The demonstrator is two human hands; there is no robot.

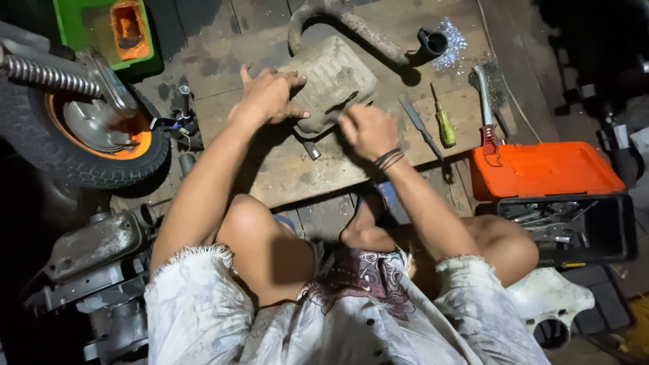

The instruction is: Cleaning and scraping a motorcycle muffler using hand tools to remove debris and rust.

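Person sits on a wooden floor, knees up, seen from above. Left hand lies flat on the left side of a dirty grey muffler body, fingers spread and pressed onto it, not wrapped round it. Muffler sits on the boards just ahead of the knees, its rusty curved pipe running up and right to a dark open end. Right hand is at the muffler's lower right edge, fingers curled in tight; hand is blurred, cannot tell if it has hold of anything. Dark bands on the right wrist. A metal piece pokes out under the muffler between the hands. Right of the right hand: a flat file, then a yellow-handled screwdriver, then a wire brush. Further right an open toolbox, orange lid up, black tray with tools. Left: small wheel with orange rim, spring above it, green bin at top left, engine part at lower left.
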